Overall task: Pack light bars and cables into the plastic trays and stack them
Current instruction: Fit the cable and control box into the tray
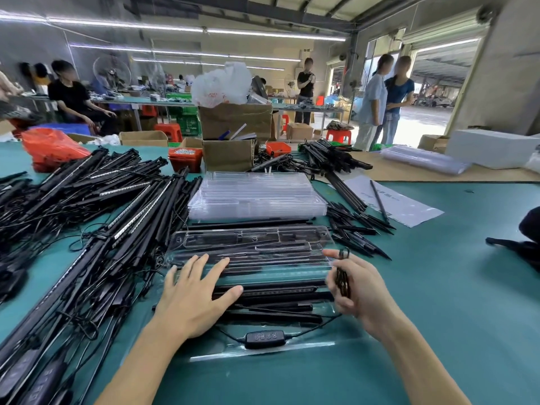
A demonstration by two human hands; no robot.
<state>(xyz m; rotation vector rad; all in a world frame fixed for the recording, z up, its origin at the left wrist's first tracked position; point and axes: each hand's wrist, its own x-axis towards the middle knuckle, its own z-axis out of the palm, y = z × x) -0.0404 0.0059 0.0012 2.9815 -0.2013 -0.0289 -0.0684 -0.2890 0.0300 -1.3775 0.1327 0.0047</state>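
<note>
A clear plastic tray (pixel 304 235) lies in front of me on the green table, with black light bars (pixel 271 290) lying in and under it. My left hand (pixel 193 296) rests flat on the tray's left part, fingers spread. My right hand (pixel 359 290) is at the tray's right end, closed on a coiled black cable bundle (pixel 342 277). A black inline controller (pixel 264 339) with its cable lies at the tray's near edge. A stack of empty clear trays (pixel 257 197) stands just behind.
A big heap of black light bars with cables (pixel 87 217) covers the table's left side. Black ground spikes (pixel 356 226) lie to the right of the trays, beside a printed sheet (pixel 403 203). Cardboard boxes (pixel 230 153) and red bins stand at the back. People stand farther off.
</note>
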